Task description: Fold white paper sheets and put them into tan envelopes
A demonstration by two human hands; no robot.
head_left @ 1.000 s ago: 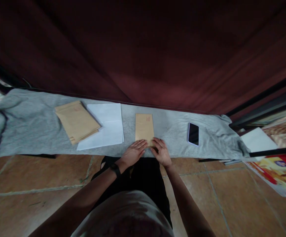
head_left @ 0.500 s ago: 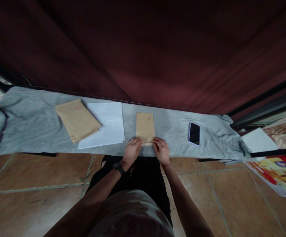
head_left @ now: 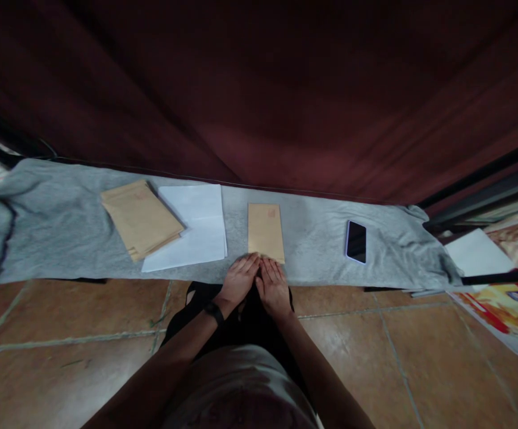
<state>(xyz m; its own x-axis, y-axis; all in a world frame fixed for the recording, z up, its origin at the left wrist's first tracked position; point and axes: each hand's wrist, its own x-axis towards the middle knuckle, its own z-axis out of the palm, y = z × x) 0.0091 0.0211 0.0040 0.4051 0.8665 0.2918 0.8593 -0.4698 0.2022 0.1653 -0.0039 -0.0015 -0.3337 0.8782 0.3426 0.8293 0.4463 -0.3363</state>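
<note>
While the left hand [head_left: 240,279] lies palm down, fingers almost straight and close together, its fingertips rest on the near edge of the envelope [head_left: 265,229]. The right hand [head_left: 274,288] is laid out likewise, fingertips meeting the left's, thumb slightly apart. Both forearms angle inward. Tan, with a reddish mark near its far right corner, the envelope lies flat on the bench [head_left: 315,238], between paper [head_left: 200,232] and phone [head_left: 356,242].

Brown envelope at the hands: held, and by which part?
No grip visible; left hand and right hand touch the near edge of the brown envelope.
</note>
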